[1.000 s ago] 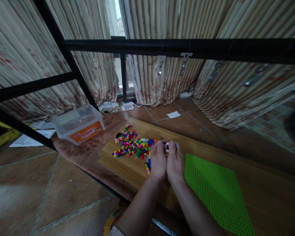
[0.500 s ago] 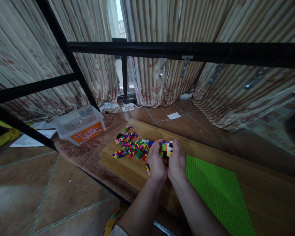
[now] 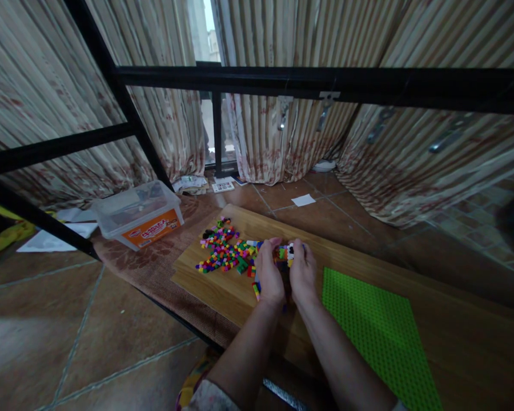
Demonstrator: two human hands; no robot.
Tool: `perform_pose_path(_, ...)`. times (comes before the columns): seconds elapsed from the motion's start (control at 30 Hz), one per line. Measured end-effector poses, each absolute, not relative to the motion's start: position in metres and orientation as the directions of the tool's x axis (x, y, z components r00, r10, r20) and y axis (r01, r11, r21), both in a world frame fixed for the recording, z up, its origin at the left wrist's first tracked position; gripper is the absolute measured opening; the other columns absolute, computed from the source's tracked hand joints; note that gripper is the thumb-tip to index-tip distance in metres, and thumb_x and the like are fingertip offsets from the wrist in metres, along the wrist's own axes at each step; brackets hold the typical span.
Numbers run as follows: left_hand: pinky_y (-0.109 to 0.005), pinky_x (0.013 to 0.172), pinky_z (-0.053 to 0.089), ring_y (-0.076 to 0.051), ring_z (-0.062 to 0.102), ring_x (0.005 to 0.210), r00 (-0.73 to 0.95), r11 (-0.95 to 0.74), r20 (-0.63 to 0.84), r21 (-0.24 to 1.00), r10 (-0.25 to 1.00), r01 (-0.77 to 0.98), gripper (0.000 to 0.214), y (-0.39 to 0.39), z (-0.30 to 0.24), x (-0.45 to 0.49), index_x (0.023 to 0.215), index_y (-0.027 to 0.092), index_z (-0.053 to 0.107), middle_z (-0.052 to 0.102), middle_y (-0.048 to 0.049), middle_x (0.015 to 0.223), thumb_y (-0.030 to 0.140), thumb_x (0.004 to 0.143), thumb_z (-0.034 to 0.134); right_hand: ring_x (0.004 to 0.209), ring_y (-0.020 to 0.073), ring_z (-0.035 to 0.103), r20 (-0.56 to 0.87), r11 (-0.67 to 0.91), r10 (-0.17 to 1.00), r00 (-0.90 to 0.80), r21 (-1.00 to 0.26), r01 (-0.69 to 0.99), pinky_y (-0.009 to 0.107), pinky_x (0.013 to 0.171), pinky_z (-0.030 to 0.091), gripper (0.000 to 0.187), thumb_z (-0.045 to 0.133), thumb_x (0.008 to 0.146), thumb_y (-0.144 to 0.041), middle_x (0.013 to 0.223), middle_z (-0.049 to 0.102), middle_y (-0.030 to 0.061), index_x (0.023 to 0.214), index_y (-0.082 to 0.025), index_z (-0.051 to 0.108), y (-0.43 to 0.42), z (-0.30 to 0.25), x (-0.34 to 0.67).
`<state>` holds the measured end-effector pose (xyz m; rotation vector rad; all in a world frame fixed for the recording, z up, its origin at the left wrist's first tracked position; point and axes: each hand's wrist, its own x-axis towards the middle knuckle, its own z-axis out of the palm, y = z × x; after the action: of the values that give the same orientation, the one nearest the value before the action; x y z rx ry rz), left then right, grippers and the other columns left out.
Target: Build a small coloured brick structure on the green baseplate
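My left hand (image 3: 268,274) and my right hand (image 3: 302,274) are side by side over the wooden board (image 3: 214,285), fingers curled. Between their fingertips they hold a small multicoloured brick assembly (image 3: 284,252). Just left of my left hand lies a loose pile of small coloured bricks (image 3: 225,251). A few bricks (image 3: 256,290) lie under my left hand's edge. A green studded baseplate (image 3: 379,331) lies flat on the board to the right of my right hand, with nothing on it.
A clear plastic box with an orange label (image 3: 137,214) stands on a brown mat (image 3: 154,268) left of the board. Black metal frame bars (image 3: 282,80) cross overhead. Curtains hang behind, and papers lie on the tiled floor (image 3: 68,342).
Both hands stayed together at the same spot on the board. They lifted the brick assembly slightly, then lowered it again, with small turns of the fingers.
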<state>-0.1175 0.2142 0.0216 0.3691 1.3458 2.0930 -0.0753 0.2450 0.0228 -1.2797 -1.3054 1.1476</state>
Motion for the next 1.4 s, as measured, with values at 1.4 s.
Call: perform_pose_path(1.4, -0.033, 0.090, 0.045, -0.020, 0.064, 0.094, -0.797, -0.074, -0.109, 0.979, 0.594, -0.189, 0.038, 0.204, 0.034, -0.122, 0.085, 0.016, 0.071, 0.071, -0.0071, 0.094, 0.039, 0.089, 0.041, 0.075, 0.0202, 0.061, 0.058, 0.071, 0.995, -0.084, -0.983, 0.168, 0.030, 0.068, 0.044, 0.048, 0.045, 0.083, -0.061, 0.080, 0.070, 0.0046, 0.085, -0.019, 0.067, 0.247, 0.012, -0.061)
